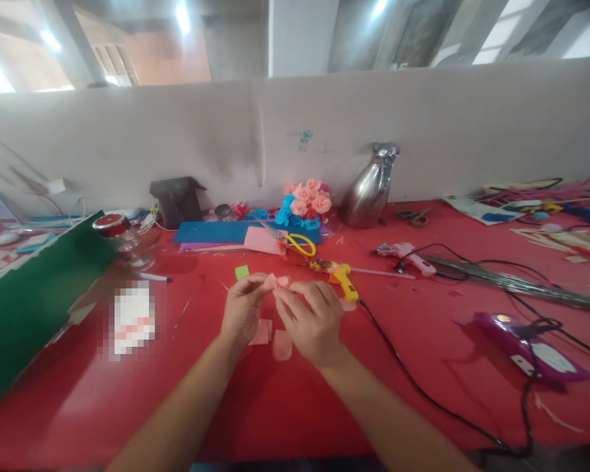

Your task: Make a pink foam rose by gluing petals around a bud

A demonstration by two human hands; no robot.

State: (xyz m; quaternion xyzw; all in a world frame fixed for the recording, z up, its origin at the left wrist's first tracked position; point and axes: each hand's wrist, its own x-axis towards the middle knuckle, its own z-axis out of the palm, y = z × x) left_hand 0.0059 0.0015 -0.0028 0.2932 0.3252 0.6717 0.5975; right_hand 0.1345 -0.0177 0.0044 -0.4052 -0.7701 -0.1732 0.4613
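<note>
Between my two hands is a small pink paper flower (277, 282), pinched at both sides. My left hand (243, 305) grips its left edge with thumb and forefinger. The fingertips of my right hand (312, 318) close on its right side. Below the hands, cut pink paper pieces (282, 345) lie on the red table (275, 419). Just beyond them rest a yellow glue gun (344, 280) with a clear glue stick in its back and yellow-handled scissors (299, 245). A bright green paper square (242, 272) lies behind my left hand.
Finished pink and blue paper flowers (311, 200) stand behind blue sheets (216, 232). A steel jug (371, 187) is at the back, a pink glue gun (408, 255) and a purple box (531, 351) with black cables at right. A glass jar (128, 242) and green board (44, 301) are left.
</note>
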